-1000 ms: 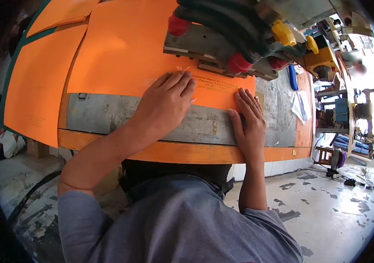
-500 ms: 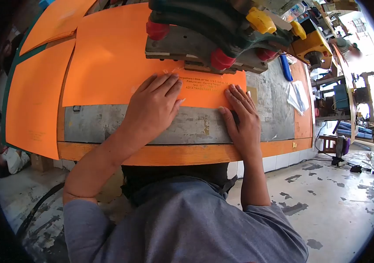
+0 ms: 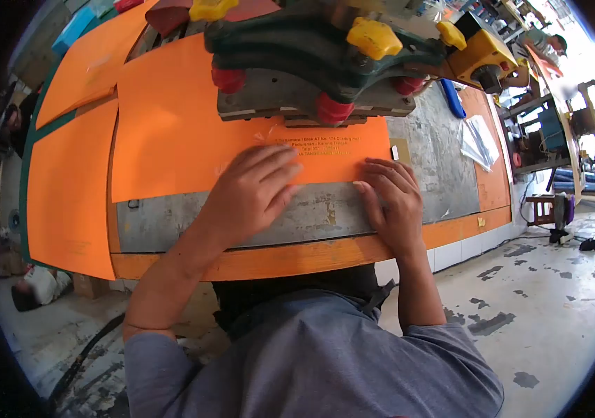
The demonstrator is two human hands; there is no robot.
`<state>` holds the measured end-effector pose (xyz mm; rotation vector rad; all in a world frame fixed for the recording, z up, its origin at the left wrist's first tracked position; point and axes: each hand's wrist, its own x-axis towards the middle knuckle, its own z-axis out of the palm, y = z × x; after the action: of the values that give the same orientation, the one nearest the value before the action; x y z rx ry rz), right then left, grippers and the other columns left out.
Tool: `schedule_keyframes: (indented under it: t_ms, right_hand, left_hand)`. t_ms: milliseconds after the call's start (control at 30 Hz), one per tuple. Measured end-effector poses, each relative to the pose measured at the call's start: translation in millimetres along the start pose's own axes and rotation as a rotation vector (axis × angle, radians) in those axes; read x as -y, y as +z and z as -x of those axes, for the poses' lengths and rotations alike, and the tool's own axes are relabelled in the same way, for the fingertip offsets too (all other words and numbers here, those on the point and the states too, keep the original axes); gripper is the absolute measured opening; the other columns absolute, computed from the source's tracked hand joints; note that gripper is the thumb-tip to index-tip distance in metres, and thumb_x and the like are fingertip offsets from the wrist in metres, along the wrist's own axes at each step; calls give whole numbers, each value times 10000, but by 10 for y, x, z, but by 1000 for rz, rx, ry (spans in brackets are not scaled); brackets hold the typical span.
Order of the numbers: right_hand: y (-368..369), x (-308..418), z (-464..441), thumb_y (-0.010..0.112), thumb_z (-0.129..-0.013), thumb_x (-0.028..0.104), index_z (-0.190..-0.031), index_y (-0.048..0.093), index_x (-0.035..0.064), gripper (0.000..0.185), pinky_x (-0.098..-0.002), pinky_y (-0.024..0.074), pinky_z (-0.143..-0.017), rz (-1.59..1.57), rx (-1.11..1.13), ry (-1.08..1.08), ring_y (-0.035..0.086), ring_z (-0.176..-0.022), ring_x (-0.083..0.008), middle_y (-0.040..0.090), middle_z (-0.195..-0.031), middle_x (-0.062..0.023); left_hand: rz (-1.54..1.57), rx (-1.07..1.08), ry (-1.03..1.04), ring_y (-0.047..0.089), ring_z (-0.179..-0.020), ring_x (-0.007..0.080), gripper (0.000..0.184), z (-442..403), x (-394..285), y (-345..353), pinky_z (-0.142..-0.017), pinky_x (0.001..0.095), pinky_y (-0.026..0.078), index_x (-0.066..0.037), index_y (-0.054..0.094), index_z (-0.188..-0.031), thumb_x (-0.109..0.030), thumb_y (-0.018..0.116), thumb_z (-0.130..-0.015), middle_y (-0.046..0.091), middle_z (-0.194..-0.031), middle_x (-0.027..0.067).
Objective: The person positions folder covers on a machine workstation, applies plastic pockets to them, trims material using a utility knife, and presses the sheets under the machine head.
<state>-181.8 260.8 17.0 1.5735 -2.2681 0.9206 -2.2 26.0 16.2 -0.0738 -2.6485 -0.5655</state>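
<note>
A large orange sheet (image 3: 172,139) lies on the grey metal bed, its right part reaching under a press plate (image 3: 262,104). Dark printed lines of text (image 3: 318,143) show near its right end. My left hand (image 3: 252,184) is over the sheet's near edge beside the text, fingers stretched and slightly blurred; whether it touches the paper I cannot tell. My right hand (image 3: 396,202) rests at the sheet's right near corner, fingers bent over the paper and thumb apart at the edge. Neither hand appears to grip anything.
Above the sheet hangs the press's dark green frame (image 3: 283,52), with red knobs and yellow knobs (image 3: 374,38). More orange sheets (image 3: 71,195) lie at left. A blue-handled tool (image 3: 453,99) and clear plastic packets (image 3: 480,143) lie at right. Another person (image 3: 552,45) is in the background.
The camera view has shifted, so the bench appears lower and further right. My left hand has drawn back toward the sheet's near edge. My right fingers are more bent than before.
</note>
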Motion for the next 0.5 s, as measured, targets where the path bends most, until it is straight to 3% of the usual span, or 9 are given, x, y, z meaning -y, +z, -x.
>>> schedule_keyframes:
  t_ms: [33,100,133,233,300,333,400,500]
  right_hand:
    - [-21,-5,19,836,-943,165,-979,765,10,173,-470,546,-998,0,-14,9,749,-1126,-324,802,-1118,-123]
    - [-75,-4,54,835,-925,127,-873,710,29,166,-439,532,-820,-36,-44,-39,731,-918,-303,761,-948,-95]
    - [-96,16,45,840,-894,112,-753,615,59,271,-419,486,-667,-65,-111,-98,655,-741,-293,669,-795,-80]
    - [-139,-49,143,856,-859,131,-683,541,84,364,-412,445,-581,-145,-108,-190,581,-642,-283,575,-706,-69]
    - [-173,-51,181,872,-828,159,-625,473,105,450,-407,399,-506,-193,-109,-265,511,-559,-270,491,-635,-56]
    - [-232,-10,215,873,-831,177,-626,475,106,453,-407,389,-500,-192,-57,-272,503,-549,-265,479,-632,-53]
    - [-267,72,285,876,-835,208,-623,475,110,465,-402,372,-490,-198,-6,-302,492,-535,-253,461,-625,-43]
    - [-262,242,362,883,-837,246,-614,480,120,477,-383,363,-481,-276,25,-352,492,-527,-232,444,-618,-29]
  left_hand:
    - [-5,8,13,660,-1366,347,384,-18,-22,-24,-1174,501,512,-14,748,-1327,-186,790,-987,728,-1424,155]
    - [79,-15,180,685,-1339,316,358,-53,-93,-67,-1097,474,557,-48,770,-1308,-179,801,-976,745,-1399,114]
    - [75,-10,189,685,-1339,316,358,-52,-124,-78,-1097,474,557,-48,770,-1308,-179,801,-976,745,-1399,114]
    - [101,-22,321,743,-1221,286,290,-45,-195,-95,-997,427,586,-60,787,-1218,-170,823,-952,776,-1271,96]
    - [93,-131,469,723,-920,218,128,-38,-212,-105,-813,358,579,-65,724,-890,-130,833,-898,715,-930,42]
    - [87,-131,466,723,-920,218,128,-15,-219,-131,-813,358,579,-65,724,-890,-130,833,-898,715,-930,42]
    - [145,-79,513,624,-720,203,263,32,-244,-202,-655,351,508,-103,598,-729,-95,822,-868,585,-745,17]
    - [192,-141,578,549,-644,197,346,26,-307,-222,-589,354,446,-118,519,-667,-77,811,-848,512,-692,8]
